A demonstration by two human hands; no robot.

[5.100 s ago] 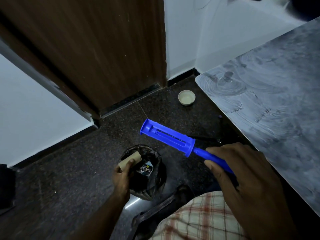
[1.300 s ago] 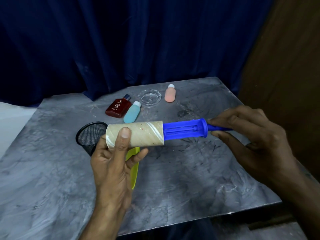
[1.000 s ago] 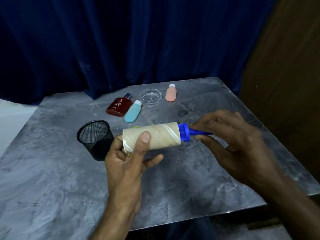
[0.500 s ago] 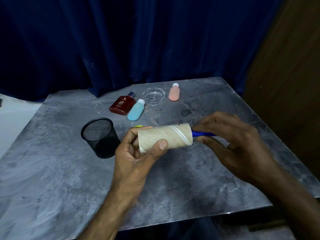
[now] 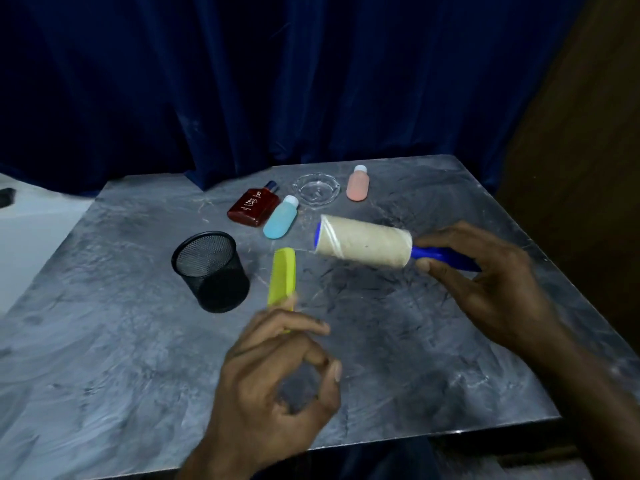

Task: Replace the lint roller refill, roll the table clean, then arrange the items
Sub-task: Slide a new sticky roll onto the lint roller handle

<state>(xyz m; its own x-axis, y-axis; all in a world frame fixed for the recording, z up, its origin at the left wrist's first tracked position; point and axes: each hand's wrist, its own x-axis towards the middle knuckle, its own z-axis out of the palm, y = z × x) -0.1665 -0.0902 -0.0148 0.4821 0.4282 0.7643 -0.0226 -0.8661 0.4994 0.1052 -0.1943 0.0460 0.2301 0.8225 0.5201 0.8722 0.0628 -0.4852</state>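
The lint roller (image 5: 363, 244) has a beige refill fully seated on its blue core, and my right hand (image 5: 485, 278) grips its blue handle, holding it just above the grey table (image 5: 104, 341). My left hand (image 5: 273, 372) hovers over the table's front middle, empty, with fingers loosely curled and apart. A yellow-green comb (image 5: 282, 277) lies flat just beyond that hand. A black mesh cup (image 5: 209, 270) stands upright left of the comb.
Toward the back lie a red-brown bottle (image 5: 254, 206), a light blue bottle (image 5: 281, 218) and a pink bottle (image 5: 357, 183), with a clear glass ashtray (image 5: 314, 192) between them. A dark blue curtain hangs behind. The table's right edge runs close to a brown wall.
The refill slid all the way onto the blue core. My left hand let go of it and drew back toward me. My right hand swung the roller to the right.
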